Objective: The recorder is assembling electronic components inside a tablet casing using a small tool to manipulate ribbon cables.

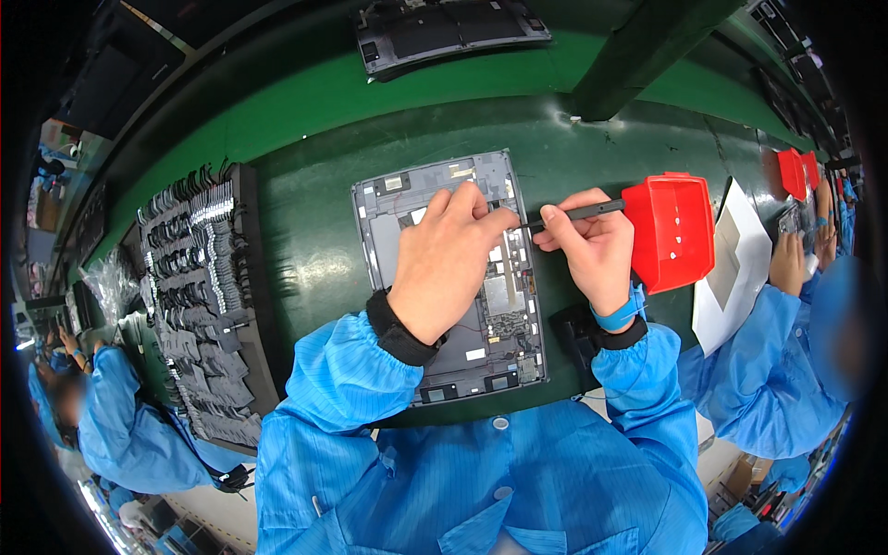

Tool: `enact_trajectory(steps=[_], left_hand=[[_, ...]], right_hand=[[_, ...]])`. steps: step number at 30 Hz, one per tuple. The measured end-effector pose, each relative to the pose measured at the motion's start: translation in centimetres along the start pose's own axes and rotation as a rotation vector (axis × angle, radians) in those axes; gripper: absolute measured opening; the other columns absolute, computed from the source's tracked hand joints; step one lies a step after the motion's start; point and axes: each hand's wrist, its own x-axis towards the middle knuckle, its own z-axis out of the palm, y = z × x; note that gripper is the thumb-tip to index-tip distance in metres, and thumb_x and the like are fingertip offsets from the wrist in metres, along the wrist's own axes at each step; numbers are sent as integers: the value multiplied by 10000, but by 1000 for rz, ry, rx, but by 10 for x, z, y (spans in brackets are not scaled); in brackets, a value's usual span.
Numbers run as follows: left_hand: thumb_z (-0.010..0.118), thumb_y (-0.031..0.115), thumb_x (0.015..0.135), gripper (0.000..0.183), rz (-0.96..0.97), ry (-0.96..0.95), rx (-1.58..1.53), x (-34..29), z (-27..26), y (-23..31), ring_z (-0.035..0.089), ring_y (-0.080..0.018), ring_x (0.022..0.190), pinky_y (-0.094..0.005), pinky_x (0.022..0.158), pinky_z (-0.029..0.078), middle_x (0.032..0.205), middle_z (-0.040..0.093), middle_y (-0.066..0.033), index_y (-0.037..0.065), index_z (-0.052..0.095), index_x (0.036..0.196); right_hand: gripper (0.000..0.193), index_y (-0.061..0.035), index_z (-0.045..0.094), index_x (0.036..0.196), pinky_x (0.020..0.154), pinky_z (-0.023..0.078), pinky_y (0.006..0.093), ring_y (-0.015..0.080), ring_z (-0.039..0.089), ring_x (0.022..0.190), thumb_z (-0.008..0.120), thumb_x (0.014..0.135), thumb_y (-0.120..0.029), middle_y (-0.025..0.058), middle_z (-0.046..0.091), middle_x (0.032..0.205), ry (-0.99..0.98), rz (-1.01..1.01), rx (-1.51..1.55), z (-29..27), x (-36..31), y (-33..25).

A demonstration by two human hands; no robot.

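Chassis: long axis runs near-to-far.
Left hand: nearer, over chassis; fingertips bunched, can't tell if holding anything.
Right hand: off chassis's right edge, pinching black tool.

Place: electronics workshop | green workbench across middle | opened flat device with bare circuitry, centre | tray of many similar dark parts, left | blue-coated co-workers, lower left and right edge
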Motion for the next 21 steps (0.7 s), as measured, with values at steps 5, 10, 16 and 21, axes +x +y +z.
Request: enact_trajectory(steps=[5, 10, 16, 21], left_hand=[[733, 108, 807, 249, 8, 14, -14, 0, 1, -1, 594, -238, 934, -375, 715, 550, 952, 560, -15, 195, 726, 1040], [729, 106, 810, 248, 23, 12, -9, 1, 2, -2, 593, -239, 948, -378, 717, 549, 952, 559, -13, 196, 724, 1041], [707, 120, 834, 227, 16, -38, -9, 3, -2, -2, 595, -233, 976, -375, 727, 547, 969, 561, -8, 223, 717, 1037], [702, 129, 836, 216, 18, -45, -18, 3, -3, -5, 596, -232, 980, -374, 744, 544, 969, 562, -7, 226, 716, 1028]], right_hand=[[132, 42, 596, 914, 609, 583, 243, 151, 719, 699, 708, 907, -27, 112, 700, 774, -11, 41, 10, -1, 3, 0], [129, 43, 595, 912, 605, 582, 243, 150, 717, 691, 705, 910, -26, 113, 699, 768, -10, 25, 21, 0, 3, 3], [127, 32, 566, 1003, 695, 576, 259, 147, 715, 815, 661, 946, -31, 111, 707, 891, -46, 62, 4, -5, 1, 6], [228, 12, 502, 1200, 773, 515, 351, 233, 663, 949, 555, 1003, -89, 142, 629, 1069, -105, -273, -618, -18, -10, -26]])
